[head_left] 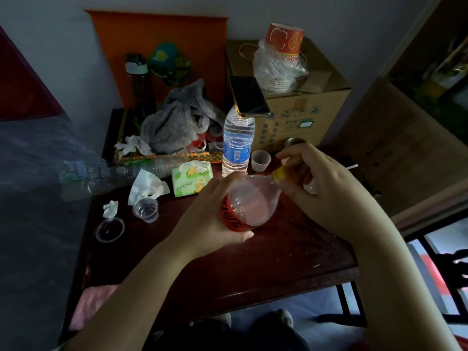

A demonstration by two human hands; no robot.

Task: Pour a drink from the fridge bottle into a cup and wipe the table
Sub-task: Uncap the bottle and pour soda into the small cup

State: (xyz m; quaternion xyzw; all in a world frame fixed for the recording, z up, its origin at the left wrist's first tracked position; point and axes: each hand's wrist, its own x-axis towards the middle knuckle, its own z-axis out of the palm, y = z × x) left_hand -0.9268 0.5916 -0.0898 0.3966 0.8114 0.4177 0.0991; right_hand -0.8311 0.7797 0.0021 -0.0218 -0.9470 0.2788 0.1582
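A clear drink bottle point(249, 201) with a red label and pinkish liquid is tilted above the dark wooden table point(266, 262). My left hand point(215, 216) is wrapped around its body. The fingers of my right hand point(324, 183) are closed on its yellow cap point(279, 173). A small translucent cup point(260, 160) stands just beyond the bottle's neck. Another small clear cup point(146, 209) stands at the left, with a shallow clear lid or dish point(110, 229) near the table's left edge. A pack of tissues point(191, 180) lies left of the bottle.
A water bottle point(237, 143) stands behind, with a phone point(248, 96) resting on its top. A cardboard box point(298, 105) with stacked paper cups point(283, 44) sits at the back right. A grey cloth point(177, 120) and crumpled tissues point(149, 186) lie at the back left.
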